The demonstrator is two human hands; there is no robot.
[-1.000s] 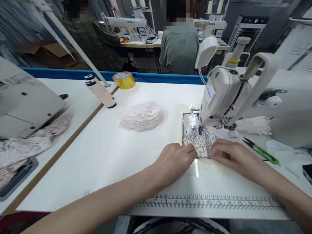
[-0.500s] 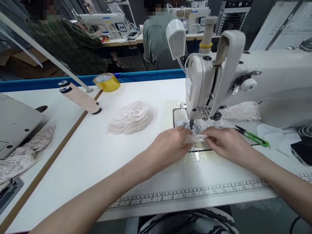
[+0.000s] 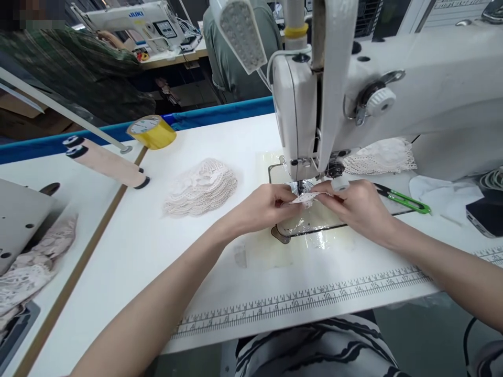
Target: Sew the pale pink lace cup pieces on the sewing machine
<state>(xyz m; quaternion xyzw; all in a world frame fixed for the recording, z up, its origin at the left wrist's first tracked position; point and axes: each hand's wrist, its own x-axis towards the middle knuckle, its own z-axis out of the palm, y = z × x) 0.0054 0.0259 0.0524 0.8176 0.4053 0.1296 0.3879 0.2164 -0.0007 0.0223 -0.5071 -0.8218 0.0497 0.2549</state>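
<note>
A small piece of white lace (image 3: 307,199) is stretched between my two hands, just in front of the needle of the white sewing machine (image 3: 296,115). My left hand (image 3: 271,208) pinches its left end between thumb and fingers. The right end is pinched by my right hand (image 3: 356,207), close beside the presser foot. Part of the lace lies behind my fingers, so its full shape is hidden. Left of my hands rests a stack of lace pieces (image 3: 202,188), and more folded lace (image 3: 379,156) lies under the machine arm.
Green-handled thread snips (image 3: 406,200) and a dark phone-like object (image 3: 486,215) lie to the right. A roll of yellow tape (image 3: 153,133) and pinkish thread spools (image 3: 108,163) sit at back left. A printed ruler (image 3: 294,306) runs along the front edge. Two people sit beyond the table.
My view has come closer to the machine. The lace, flat by the presser foot before, is now lifted and bunched between my hands. Both hands still pinch it.
</note>
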